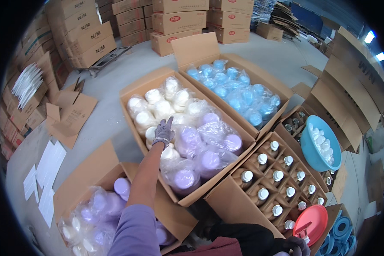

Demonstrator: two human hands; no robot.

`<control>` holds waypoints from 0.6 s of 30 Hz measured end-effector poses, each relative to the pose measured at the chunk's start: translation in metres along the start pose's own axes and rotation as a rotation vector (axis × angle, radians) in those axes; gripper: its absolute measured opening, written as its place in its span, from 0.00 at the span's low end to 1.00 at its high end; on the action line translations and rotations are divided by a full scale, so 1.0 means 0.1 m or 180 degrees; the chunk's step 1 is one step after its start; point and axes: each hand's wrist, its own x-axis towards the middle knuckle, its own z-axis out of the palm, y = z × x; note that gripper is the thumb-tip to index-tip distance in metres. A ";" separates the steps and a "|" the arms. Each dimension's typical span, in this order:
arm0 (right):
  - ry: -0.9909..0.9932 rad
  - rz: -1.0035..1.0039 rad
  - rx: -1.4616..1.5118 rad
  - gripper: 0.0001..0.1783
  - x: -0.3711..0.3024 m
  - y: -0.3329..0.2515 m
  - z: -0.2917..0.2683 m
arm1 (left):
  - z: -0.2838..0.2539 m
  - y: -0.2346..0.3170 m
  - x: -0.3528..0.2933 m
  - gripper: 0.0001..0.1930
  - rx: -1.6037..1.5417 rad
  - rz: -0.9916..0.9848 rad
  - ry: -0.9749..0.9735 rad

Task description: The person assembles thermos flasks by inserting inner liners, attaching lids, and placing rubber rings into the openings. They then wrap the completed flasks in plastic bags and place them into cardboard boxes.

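My left hand [163,132], in a grey-purple glove, reaches over an open carton [130,91] in the middle. Its fingers are spread over the bagged pieces, with nothing visibly gripped. Rounded white plastic pieces [163,109] in clear bags fill the far left of this carton. Similar purple pieces [188,141] lie at its near right. My right hand [296,246], in a dark grey glove, is at the lower edge beside a red-pink basin [313,222] and a white-capped bottle. Its fingers are partly hidden, and I cannot make out whether it holds anything.
A carton of bagged blue pieces [232,87] stands behind. White-capped bottles [278,176] stand in a divided carton at right, near a blue basin of white caps [322,147]. Another carton of purple pieces [100,205] sits lower left. Stacked boxes [179,23] line the back.
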 end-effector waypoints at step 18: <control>-0.0684 -0.1765 -0.1088 0.31 1.33 -0.55 0.70 | -2.63 2.19 -0.78 0.17 -0.7417 0.1568 -0.3213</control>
